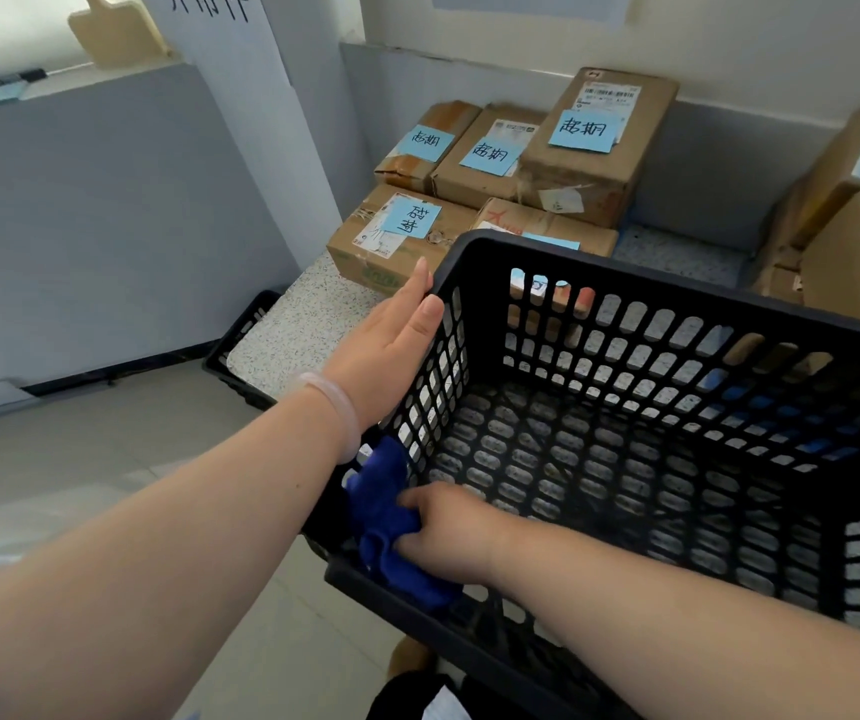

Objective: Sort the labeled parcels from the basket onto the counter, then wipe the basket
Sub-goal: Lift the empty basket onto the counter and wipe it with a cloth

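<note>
On a ledge in the upper left of the frame lie dark markers (7, 80). Lower down, at left of centre, a second black crate (241, 345) sits partly tucked under the speckled table (303, 324).

The left grip (391, 350), a bare hand with a pale bracelet (334, 407) at the wrist, lies flat against the outer left wall of the black basket (677, 298). Its fingers are straight and reach up to the far left corner, with the thumb on the rim. It is stretched out and clasps nothing.

Just below it, the blue cloth (391, 517) is bunched in the basket's near left corner, against the wall. The right grip (448, 527) reaches in over the near rim, its fingers curled round the cloth and pinching it.

The basket fills the lower right of the frame and sits tilted, its far rim in front of the parcels. What it rests on cannot be told.

Behind it, at upper centre, cardboard parcels (594, 148) with blue handwritten labels stand stacked on the table against the wall. More labelled parcels (843, 200) stand at the right edge of the frame, apart from the first group.
</note>
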{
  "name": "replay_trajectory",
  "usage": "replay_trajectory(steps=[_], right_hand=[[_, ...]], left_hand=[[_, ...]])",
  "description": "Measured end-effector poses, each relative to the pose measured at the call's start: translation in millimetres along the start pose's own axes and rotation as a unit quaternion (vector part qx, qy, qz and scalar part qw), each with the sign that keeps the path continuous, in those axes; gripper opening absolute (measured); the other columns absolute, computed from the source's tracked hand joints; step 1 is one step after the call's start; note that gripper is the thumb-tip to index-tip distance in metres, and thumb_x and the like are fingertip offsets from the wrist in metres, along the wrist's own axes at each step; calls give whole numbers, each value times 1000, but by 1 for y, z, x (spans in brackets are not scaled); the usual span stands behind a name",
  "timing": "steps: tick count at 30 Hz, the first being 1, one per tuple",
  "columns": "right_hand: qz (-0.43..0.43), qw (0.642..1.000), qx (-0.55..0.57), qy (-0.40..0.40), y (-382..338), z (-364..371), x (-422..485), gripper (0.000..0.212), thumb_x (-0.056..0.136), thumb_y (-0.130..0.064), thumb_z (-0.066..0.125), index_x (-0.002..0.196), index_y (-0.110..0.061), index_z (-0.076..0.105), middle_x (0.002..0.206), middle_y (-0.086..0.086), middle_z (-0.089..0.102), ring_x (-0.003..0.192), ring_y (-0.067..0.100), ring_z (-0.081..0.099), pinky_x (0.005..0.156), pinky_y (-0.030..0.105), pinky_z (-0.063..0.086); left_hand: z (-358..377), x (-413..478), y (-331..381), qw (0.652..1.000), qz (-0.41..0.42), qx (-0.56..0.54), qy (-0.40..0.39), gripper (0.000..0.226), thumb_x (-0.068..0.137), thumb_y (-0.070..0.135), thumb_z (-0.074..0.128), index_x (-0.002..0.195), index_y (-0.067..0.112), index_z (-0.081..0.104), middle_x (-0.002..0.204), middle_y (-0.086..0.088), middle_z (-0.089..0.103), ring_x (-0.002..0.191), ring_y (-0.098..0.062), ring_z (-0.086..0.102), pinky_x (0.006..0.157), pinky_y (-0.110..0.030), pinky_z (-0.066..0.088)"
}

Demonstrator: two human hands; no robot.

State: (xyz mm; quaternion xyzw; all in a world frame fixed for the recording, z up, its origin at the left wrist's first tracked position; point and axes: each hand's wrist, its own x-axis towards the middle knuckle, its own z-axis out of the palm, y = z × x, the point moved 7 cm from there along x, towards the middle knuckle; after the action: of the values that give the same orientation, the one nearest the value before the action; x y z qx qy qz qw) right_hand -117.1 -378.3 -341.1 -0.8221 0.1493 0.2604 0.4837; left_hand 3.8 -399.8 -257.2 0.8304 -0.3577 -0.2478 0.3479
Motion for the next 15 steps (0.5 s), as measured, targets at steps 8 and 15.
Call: replay_trajectory(steps=[8,15], right_hand=[[77,997,0,-19,27,13,21,32,96,-16,49,125,-5,58,125,17,59,115,31,56,83,27,39],[49,964,263,-15,21,10,8,59,56,-63,79,98,-21,73,101,1,75,99,19,70,99,40,52]], left_hand=[[2,3,-3,1000,11,10,-5,80,86,71,13,158,38,6,164,15,20,149,-3,14,110,-20,6],[1,3,-5,1000,10,11,-7,68,96,64,16,158,38,5,164,14,17,150,-6,11,108,-21,4]])
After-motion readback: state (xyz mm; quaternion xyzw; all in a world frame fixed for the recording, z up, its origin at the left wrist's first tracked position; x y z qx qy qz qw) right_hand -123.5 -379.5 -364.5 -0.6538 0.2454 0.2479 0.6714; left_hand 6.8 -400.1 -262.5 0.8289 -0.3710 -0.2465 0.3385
